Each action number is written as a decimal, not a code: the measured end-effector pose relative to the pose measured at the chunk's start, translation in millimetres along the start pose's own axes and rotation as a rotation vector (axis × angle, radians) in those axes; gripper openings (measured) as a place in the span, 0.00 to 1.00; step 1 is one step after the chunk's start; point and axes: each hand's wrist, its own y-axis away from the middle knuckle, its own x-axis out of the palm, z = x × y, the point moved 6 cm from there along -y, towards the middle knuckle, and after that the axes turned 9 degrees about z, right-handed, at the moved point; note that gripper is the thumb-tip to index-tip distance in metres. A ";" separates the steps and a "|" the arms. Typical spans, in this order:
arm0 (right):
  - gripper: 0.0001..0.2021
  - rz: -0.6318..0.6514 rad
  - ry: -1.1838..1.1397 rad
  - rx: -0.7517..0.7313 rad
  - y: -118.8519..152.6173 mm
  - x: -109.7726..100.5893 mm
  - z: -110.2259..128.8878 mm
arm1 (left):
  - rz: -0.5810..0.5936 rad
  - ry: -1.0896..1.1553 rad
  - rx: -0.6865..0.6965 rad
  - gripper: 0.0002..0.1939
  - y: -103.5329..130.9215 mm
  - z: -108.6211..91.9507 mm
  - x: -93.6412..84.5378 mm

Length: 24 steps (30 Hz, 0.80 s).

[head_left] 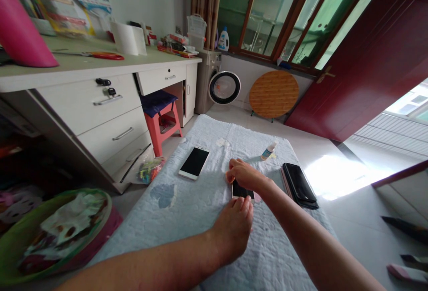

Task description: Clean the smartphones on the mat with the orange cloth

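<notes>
A smartphone (pixel 243 190) with a dark screen lies on the pale blue quilted cover (pixel 187 210), partly hidden beneath my hands. The fingers of my left hand (pixel 234 226) are pressed together and grip its near end. Over its far end, my right hand (pixel 246 174) is closed with the fingers bent down. A bit of orange shows at those fingertips, too small to name. To the left lies a second smartphone (pixel 194 163), white-framed with a black screen. A small spray bottle (pixel 269 151) stands beyond my right hand. Right of my forearm rests a black phone in a case (pixel 299 184).
A white desk (pixel 110 76) with drawers runs along the left, a red stool (pixel 163 123) beneath it. At the lower left stands a lined waste basket (pixel 109 219) holding tissues. Farther off are a washing machine with its door (pixel 224 88) open and a round wooden tabletop (pixel 274 93).
</notes>
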 end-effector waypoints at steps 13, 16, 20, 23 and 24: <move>0.10 -0.174 -0.054 0.166 -32.0 -9.3 -67.8 | -0.031 -0.024 0.003 0.27 3.5 -5.9 -4.2; 0.10 -0.243 -0.075 0.251 -26.4 -11.1 -84.0 | -0.033 -0.012 -0.007 0.28 4.2 -4.8 -7.8; 0.14 -0.366 -0.146 0.319 -9.8 -13.3 -86.9 | -0.041 -0.012 0.010 0.29 5.9 -3.8 -15.5; 0.13 -0.413 -0.254 0.249 1.0 -8.0 -75.8 | -0.051 -0.062 0.035 0.29 6.0 -4.3 -18.1; 0.12 -0.416 -0.270 0.237 4.5 -5.4 -73.3 | -0.053 -0.084 0.040 0.28 5.8 -4.5 -18.2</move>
